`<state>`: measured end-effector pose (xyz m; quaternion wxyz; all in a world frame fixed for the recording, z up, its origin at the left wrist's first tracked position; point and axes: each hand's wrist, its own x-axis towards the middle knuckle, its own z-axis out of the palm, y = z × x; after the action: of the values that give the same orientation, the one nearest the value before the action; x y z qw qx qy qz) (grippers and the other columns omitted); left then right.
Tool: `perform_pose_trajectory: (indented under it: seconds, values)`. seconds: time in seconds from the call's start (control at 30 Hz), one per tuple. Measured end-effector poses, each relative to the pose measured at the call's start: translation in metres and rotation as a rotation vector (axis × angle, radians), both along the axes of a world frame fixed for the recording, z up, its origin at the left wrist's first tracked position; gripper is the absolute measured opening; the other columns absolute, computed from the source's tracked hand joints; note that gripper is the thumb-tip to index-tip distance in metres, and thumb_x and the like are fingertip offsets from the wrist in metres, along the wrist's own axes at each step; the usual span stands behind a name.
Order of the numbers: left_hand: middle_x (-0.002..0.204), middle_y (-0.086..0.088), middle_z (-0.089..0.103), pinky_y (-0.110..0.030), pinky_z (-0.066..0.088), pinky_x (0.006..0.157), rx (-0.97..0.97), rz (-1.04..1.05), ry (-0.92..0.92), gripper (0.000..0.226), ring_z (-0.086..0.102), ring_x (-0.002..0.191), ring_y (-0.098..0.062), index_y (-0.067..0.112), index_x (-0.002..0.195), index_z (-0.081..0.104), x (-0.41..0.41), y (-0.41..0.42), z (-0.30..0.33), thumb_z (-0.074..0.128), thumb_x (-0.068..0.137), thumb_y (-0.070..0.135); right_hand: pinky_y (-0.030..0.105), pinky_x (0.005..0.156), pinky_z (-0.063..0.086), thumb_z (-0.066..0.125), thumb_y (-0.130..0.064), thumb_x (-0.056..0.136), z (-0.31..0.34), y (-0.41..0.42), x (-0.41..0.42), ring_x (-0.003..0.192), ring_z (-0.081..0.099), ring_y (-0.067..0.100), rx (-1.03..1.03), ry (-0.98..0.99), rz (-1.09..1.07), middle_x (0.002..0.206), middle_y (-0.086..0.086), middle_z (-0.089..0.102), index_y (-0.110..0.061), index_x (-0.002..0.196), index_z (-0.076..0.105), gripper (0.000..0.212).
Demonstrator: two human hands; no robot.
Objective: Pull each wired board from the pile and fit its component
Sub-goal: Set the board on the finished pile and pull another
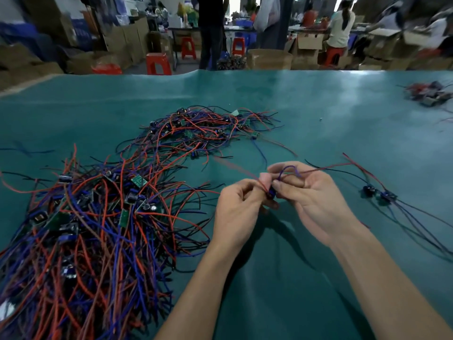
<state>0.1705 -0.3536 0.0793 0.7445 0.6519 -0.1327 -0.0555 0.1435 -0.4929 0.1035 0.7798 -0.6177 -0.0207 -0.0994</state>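
A big tangled pile of small green boards with red, blue and black wires [98, 217] covers the left of the green table. At the middle, my left hand [236, 212] and my right hand [311, 195] pinch one small wired board [270, 193] between their fingertips, just above the table. Its blue wire loops up over my right fingers and its red wire trails off to the right. Most of this board is hidden by my fingers.
Two wired boards [378, 193] lie apart on the right, wires spread toward the near edge. Another small heap of parts [429, 93] sits at the far right. Beyond the green table mat's [294, 106] far edge are cardboard boxes, red stools and people.
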Motion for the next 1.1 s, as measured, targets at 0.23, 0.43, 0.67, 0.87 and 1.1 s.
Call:
perform_pose_trajectory:
  seconds: [0.23,0.43,0.67,0.87,1.1]
  values:
    - [0.073,0.0,0.074,-0.019,0.052,0.069,0.013,-0.079,0.006,0.023,0.064,0.067,-0.008,0.015,0.091,0.071,-0.001,0.005,-0.001,0.083,0.078,0.001,0.025,0.08,0.058,0.068,0.011,0.085,-0.002,-0.002,-0.001,0.101,0.075,0.022,-0.07,-0.029,-0.149,0.094,0.014,0.078,-0.007,0.096,0.074,0.022]
    - [0.069,-0.007,0.074,-0.027,0.053,0.064,0.112,-0.105,-0.032,0.013,0.063,0.06,-0.017,0.006,0.078,0.074,-0.003,0.003,-0.004,0.073,0.091,0.008,0.025,0.076,0.059,0.071,0.006,0.087,0.0,-0.01,-0.001,0.096,0.076,0.021,-0.134,-0.037,-0.241,0.09,0.012,0.079,-0.007,0.096,0.074,0.016]
    - [0.063,0.0,0.072,-0.021,0.048,0.065,0.196,-0.138,0.003,0.01,0.06,0.06,-0.009,0.019,0.084,0.08,-0.003,0.004,-0.004,0.075,0.09,0.025,0.02,0.066,0.057,0.071,0.003,0.088,0.006,-0.034,-0.001,0.069,0.072,0.015,-0.183,-0.069,-0.489,0.079,0.004,0.078,-0.01,0.091,0.074,0.014]
    - [0.065,0.001,0.074,-0.027,0.048,0.07,0.25,-0.108,0.008,0.017,0.061,0.06,-0.007,0.027,0.083,0.079,-0.003,0.002,-0.005,0.068,0.083,0.04,0.031,0.091,0.059,0.068,0.008,0.09,0.011,-0.065,-0.004,0.079,0.071,0.015,0.328,-0.07,-0.863,0.083,0.007,0.068,-0.007,0.084,0.063,0.017]
    - [0.074,-0.003,0.077,-0.035,0.057,0.075,0.087,0.033,0.026,0.019,0.068,0.07,-0.016,0.019,0.082,0.073,0.002,-0.001,-0.008,0.062,0.098,0.018,0.024,0.058,0.056,0.069,-0.018,0.095,0.004,-0.027,-0.001,0.067,0.068,0.015,-0.047,0.231,-0.425,0.077,0.008,0.073,-0.008,0.084,0.072,0.014]
